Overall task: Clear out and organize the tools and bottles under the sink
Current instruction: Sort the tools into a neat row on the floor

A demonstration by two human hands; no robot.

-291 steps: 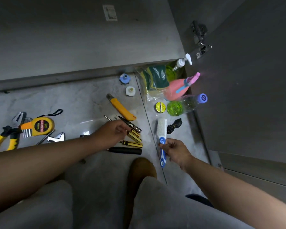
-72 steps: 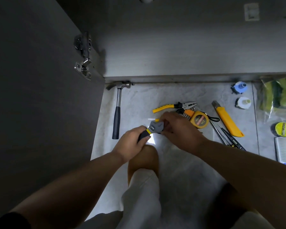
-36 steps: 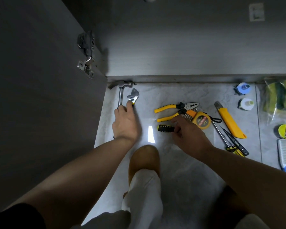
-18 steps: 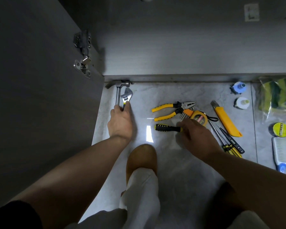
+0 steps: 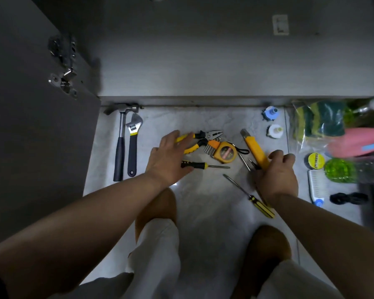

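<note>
My left hand (image 5: 171,156) lies flat, fingers straight over the yellow-sleeved pliers (image 5: 200,140) at 12 o'clock. My right hand (image 5: 276,171), at 3 o'clock, curls round the smooth yellow utility knife (image 5: 254,148). The steel-headed hammer (image 5: 119,154) and wrench (image 5: 132,152) lie parallel at 9 o'clock, apparently sorted by kind.

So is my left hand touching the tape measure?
Apart. The head view shows the left hand over the handles of the pliers, whose joint lies between its fingertips and the tape measure.
</note>
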